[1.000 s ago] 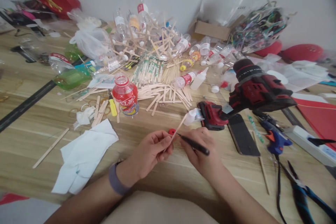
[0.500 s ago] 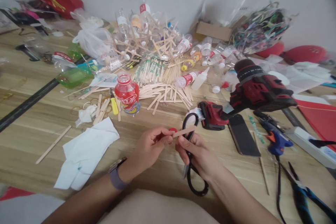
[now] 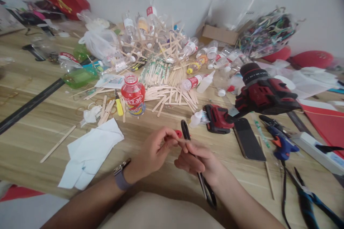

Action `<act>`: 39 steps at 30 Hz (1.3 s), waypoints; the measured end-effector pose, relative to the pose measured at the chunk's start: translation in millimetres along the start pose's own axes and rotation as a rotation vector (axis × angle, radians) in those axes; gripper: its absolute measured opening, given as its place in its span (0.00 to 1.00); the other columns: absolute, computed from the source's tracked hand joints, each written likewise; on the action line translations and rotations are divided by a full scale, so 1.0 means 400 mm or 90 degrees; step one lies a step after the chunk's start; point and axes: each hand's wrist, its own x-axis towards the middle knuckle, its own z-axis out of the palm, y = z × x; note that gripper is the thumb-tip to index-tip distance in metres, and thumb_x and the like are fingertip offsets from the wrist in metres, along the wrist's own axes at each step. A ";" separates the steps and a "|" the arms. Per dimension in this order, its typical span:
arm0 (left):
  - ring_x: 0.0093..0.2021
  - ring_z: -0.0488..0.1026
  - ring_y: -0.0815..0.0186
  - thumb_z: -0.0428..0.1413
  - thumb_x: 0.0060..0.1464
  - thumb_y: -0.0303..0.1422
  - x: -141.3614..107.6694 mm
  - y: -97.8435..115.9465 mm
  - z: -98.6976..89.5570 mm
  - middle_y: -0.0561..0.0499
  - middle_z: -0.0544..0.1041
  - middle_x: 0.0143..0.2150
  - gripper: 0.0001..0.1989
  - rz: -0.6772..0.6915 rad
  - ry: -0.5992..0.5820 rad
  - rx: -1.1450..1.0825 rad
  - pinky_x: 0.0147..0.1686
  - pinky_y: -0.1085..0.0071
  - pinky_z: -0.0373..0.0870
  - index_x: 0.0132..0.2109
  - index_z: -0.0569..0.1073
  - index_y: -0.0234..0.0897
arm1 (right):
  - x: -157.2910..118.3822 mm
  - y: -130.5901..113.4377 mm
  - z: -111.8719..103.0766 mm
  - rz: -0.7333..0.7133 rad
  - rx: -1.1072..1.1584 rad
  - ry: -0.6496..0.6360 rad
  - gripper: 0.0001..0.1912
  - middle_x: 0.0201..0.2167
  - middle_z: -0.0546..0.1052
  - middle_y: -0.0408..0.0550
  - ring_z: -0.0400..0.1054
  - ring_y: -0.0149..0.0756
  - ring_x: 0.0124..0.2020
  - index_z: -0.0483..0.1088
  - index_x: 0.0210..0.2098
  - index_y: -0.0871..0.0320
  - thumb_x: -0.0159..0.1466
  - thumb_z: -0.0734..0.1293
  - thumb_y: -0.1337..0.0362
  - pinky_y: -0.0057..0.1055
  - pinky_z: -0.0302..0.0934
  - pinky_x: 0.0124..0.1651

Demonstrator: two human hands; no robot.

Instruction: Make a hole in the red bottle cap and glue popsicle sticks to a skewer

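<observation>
My left hand (image 3: pixel 158 148), wearing a watch (image 3: pixel 122 173), is closed in a pinch on a short wooden craft stick (image 3: pixel 182 141). My right hand (image 3: pixel 200 159) wraps round black-handled scissors (image 3: pixel 185 130), turned nearly edge-on, and its thumb and finger touch the stick's other end. The scissor blades are mostly hidden. Just beyond my left fingertips shows a small red bottle cap (image 3: pixel 178 133). Further out stands an uncapped bottle with a red label (image 3: pixel 133 96), upright on the wooden table (image 3: pixel 107 157).
A red cordless drill (image 3: pixel 263 87) stands at right, near a phone (image 3: pixel 249 139), glue gun (image 3: pixel 283 143) and pliers (image 3: pixel 309 193). Loose craft sticks (image 3: pixel 172 96) and plastic bottles crowd the back. White paper (image 3: pixel 91 152) lies at left beside a yellow-handled tool (image 3: pixel 118 105).
My right hand has turned, so the scissors appear edge-on with both loops narrowed. The craft stick now appears foreshortened between my fingers. The view has shifted slightly.
</observation>
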 end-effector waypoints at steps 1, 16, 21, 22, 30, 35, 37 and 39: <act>0.30 0.69 0.69 0.51 0.62 0.41 0.001 0.001 0.001 0.52 0.74 0.32 0.11 -0.036 0.020 -0.033 0.30 0.75 0.64 0.38 0.69 0.37 | -0.001 -0.005 0.003 -0.022 -0.006 0.025 0.19 0.07 0.56 0.31 0.44 0.24 0.12 0.62 0.26 0.57 0.59 0.71 0.50 0.26 0.44 0.23; 0.37 0.74 0.66 0.49 0.63 0.37 -0.003 0.002 0.016 0.50 0.79 0.39 0.12 -0.091 0.052 0.065 0.38 0.73 0.69 0.46 0.74 0.37 | -0.014 -0.031 -0.014 -0.624 -1.316 0.295 0.07 0.22 0.70 0.44 0.62 0.34 0.25 0.66 0.36 0.60 0.68 0.58 0.71 0.33 0.51 0.33; 0.40 0.75 0.65 0.49 0.63 0.35 -0.006 0.005 0.020 0.49 0.79 0.41 0.11 -0.059 0.060 0.112 0.41 0.71 0.69 0.45 0.74 0.38 | -0.013 -0.024 -0.010 -0.620 -1.383 0.294 0.09 0.21 0.70 0.43 0.61 0.34 0.25 0.67 0.37 0.59 0.68 0.57 0.73 0.33 0.49 0.35; 0.40 0.75 0.64 0.49 0.63 0.35 -0.007 0.006 0.020 0.49 0.79 0.41 0.10 -0.055 0.061 0.119 0.41 0.70 0.69 0.45 0.74 0.38 | -0.014 -0.024 -0.009 -0.620 -1.386 0.293 0.09 0.21 0.70 0.43 0.61 0.34 0.26 0.66 0.38 0.59 0.68 0.57 0.73 0.33 0.49 0.35; 0.45 0.75 0.63 0.49 0.62 0.30 -0.006 0.014 0.022 0.48 0.79 0.46 0.11 -0.051 0.044 0.125 0.46 0.68 0.68 0.47 0.74 0.38 | -0.015 -0.021 -0.010 -0.600 -1.394 0.299 0.09 0.22 0.71 0.44 0.62 0.36 0.26 0.65 0.39 0.60 0.66 0.56 0.76 0.34 0.49 0.36; 0.44 0.75 0.63 0.51 0.61 0.28 -0.008 0.017 0.023 0.49 0.79 0.46 0.10 -0.049 0.038 0.119 0.45 0.68 0.68 0.47 0.73 0.38 | -0.015 -0.018 -0.011 -0.597 -1.405 0.291 0.11 0.22 0.71 0.43 0.62 0.36 0.26 0.65 0.39 0.59 0.64 0.56 0.77 0.34 0.48 0.36; 0.42 0.75 0.63 0.52 0.60 0.29 -0.009 0.015 0.023 0.49 0.79 0.43 0.07 -0.077 0.035 0.106 0.43 0.69 0.69 0.44 0.72 0.38 | -0.014 -0.017 -0.011 -0.594 -1.406 0.295 0.10 0.21 0.71 0.43 0.61 0.36 0.26 0.66 0.38 0.59 0.65 0.57 0.77 0.34 0.48 0.36; 0.39 0.75 0.63 0.53 0.59 0.31 -0.011 0.013 0.022 0.50 0.79 0.41 0.04 -0.104 0.031 0.089 0.40 0.69 0.69 0.42 0.71 0.38 | -0.013 -0.015 -0.011 -0.595 -1.409 0.301 0.09 0.21 0.71 0.44 0.61 0.36 0.26 0.66 0.38 0.60 0.65 0.57 0.76 0.34 0.48 0.36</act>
